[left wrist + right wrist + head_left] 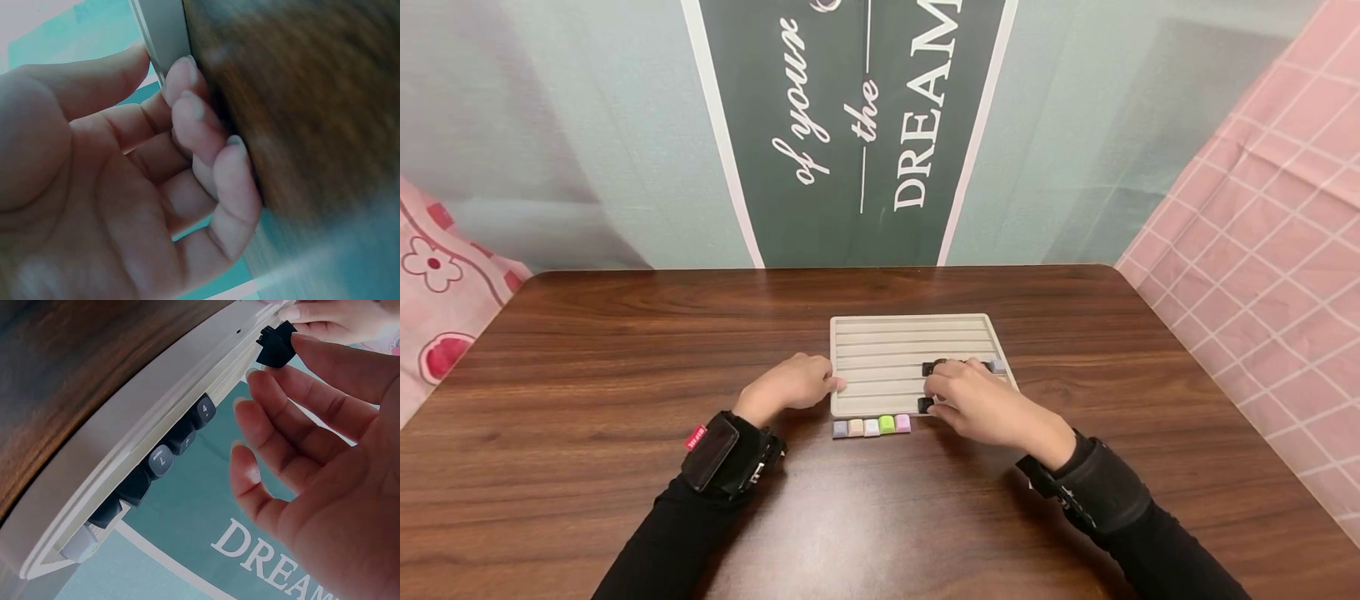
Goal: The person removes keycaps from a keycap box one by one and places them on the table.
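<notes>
A beige tray with long ridged slots [880,350] lies on the table in the head view. My left hand [790,385] grips its left edge, thumb on the rim and fingers curled against the side, as the left wrist view shows. Over the tray's right front part, my right hand [981,404] pinches a black keycap [277,347] between thumb and index finger; the other fingers are loosely bent. Behind that hand, black keycaps [161,461] stand in a row in one slot, partly hidden in the head view. A pale grey keycap [997,367] ends this row at the right.
Along the tray's front edge lie several loose keycaps: grey [840,429], peach [856,427], white [872,427], green [887,424] and pink [902,423]. The brown wooden table [625,350] meets a printed curtain [1060,125] behind and pink cloth [1262,225] at the right.
</notes>
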Demonstrator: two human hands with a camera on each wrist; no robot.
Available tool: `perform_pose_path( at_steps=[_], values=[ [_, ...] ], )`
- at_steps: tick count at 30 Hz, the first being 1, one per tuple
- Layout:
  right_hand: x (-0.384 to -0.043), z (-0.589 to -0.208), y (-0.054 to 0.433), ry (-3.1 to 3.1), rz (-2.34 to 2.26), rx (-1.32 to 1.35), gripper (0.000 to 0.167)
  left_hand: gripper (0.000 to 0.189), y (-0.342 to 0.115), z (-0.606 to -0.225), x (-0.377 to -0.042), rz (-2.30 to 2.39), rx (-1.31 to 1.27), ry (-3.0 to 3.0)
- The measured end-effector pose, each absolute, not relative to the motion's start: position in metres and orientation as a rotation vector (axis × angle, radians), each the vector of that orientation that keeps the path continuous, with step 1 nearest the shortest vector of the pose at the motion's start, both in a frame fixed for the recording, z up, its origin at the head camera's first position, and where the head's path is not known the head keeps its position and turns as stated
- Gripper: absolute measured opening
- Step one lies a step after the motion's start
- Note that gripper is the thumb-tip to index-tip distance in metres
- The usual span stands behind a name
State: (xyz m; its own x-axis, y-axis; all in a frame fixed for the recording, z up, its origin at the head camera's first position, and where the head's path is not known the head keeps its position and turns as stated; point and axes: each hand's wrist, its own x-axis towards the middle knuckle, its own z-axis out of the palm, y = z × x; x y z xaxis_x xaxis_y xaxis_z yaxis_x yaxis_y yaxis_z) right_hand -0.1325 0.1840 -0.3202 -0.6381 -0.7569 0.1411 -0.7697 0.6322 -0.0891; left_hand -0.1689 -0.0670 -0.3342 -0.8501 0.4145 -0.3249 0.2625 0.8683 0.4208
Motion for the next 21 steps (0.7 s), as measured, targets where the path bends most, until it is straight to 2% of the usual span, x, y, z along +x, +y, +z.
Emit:
perform_pose_path(
  at_steps=[21],
  values=[
    [-0.125,-0.334,0.183,-2.716,0.231,1.388,0.019,0.030,-0.065,-0.336,-0.167,0.517,0.496,2.633]
  ],
)
